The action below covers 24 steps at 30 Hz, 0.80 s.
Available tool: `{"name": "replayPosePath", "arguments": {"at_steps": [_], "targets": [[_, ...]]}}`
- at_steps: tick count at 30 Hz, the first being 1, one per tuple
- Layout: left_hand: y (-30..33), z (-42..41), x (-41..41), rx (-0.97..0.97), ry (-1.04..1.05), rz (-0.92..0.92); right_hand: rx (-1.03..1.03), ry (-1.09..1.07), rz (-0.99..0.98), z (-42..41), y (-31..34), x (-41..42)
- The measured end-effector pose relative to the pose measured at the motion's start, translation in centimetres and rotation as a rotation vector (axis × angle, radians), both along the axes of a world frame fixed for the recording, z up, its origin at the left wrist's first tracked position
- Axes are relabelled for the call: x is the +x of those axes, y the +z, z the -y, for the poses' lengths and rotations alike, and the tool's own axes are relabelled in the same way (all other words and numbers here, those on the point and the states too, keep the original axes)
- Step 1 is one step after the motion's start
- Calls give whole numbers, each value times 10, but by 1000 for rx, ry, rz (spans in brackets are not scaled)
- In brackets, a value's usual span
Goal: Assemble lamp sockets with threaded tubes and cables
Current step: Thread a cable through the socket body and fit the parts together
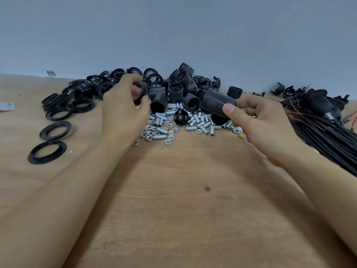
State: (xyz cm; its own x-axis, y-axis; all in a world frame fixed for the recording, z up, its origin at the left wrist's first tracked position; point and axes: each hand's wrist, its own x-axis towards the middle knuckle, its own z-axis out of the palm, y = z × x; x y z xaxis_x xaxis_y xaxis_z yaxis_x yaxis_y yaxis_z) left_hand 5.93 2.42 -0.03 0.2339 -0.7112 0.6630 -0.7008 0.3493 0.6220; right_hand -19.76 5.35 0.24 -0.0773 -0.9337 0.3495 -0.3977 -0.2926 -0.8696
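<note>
My right hand [257, 120] grips a black ribbed lamp socket [217, 102], held tilted above the metal parts, thumb on its near end. My left hand [123, 105] has its fingers curled round a black ring [142, 91] at the edge of the ring pile. Between the hands lies a heap of short silver threaded tubes [195, 122] and hex nuts [152, 133]. A black socket cap [180, 118] sits among the tubes. More black sockets [176, 89] are piled against the wall. A bundle of black cables [324, 130] lies at the right.
Loose black rings [47, 151] are scattered over the wooden table [183, 190] at the left, with a larger ring pile [77, 95] behind them. A grey wall [173, 35] closes the far edge. Assembled sockets with wires [318, 102] lie at the far right.
</note>
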Motion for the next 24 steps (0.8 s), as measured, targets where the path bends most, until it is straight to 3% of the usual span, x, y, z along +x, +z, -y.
{"name": "replayPosePath", "arguments": {"at_steps": [3,6,12,15,18,24], "targets": [[-1,-10,-19,27,-352,-275,-16,15,-20,-1,0,2],[-6,-15,-29,224,-632,-482,-26,43,-29,-4,2,3],[-1,-18,-34,450,-997,-873,-19,102,-28,-5,3,3],[2,-16,-30,541,-1085,-973,-30,136,-3,-7,5,5],[2,-18,-33,607,-1119,-898,-37,190,22,-9,6,6],[0,-16,-37,481,-810,-909,-119,141,-19,-11,5,9]]}}
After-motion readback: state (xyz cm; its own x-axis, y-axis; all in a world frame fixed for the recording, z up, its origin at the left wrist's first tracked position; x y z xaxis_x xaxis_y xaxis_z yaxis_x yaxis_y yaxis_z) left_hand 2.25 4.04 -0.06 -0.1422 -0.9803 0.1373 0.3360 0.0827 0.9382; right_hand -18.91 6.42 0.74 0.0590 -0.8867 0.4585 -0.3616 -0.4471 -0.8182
